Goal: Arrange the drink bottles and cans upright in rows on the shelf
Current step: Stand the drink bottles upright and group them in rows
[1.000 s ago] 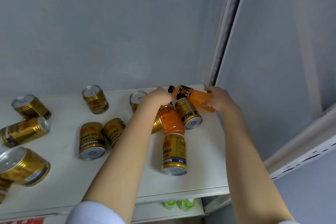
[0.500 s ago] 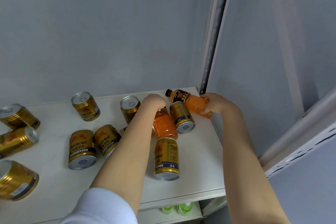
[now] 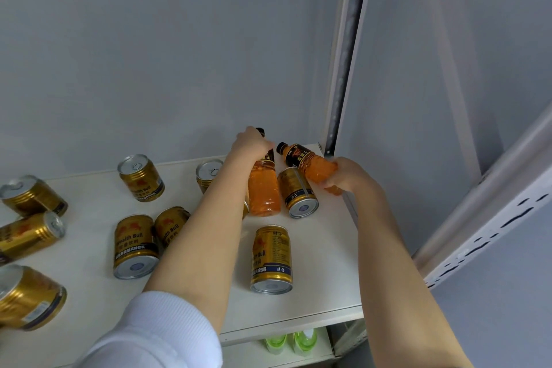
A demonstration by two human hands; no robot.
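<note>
My left hand [image 3: 251,143] grips the neck of an orange drink bottle [image 3: 264,191], tilted up with its black cap near the back wall. My right hand [image 3: 348,176] holds the base of a second orange bottle [image 3: 307,163], raised at a slant with its cap pointing up-left. Between the two bottles a gold can [image 3: 297,191] lies on its side. Several more gold cans lie on the white shelf [image 3: 322,263], among them one [image 3: 271,260] in front of the bottles and two [image 3: 136,245] at the middle. Two cans [image 3: 142,178] near the back stand roughly upright.
A grey wall closes the shelf at the back, and a metal upright [image 3: 343,69] stands at its right rear corner. More gold cans [image 3: 28,296] lie along the left side. Green-capped bottles [image 3: 291,340] stand on the shelf below.
Both bottles have come up from lying flat: my left hand has raised its bottle's neck toward the wall, and my right hand has lifted the other bottle's base.
</note>
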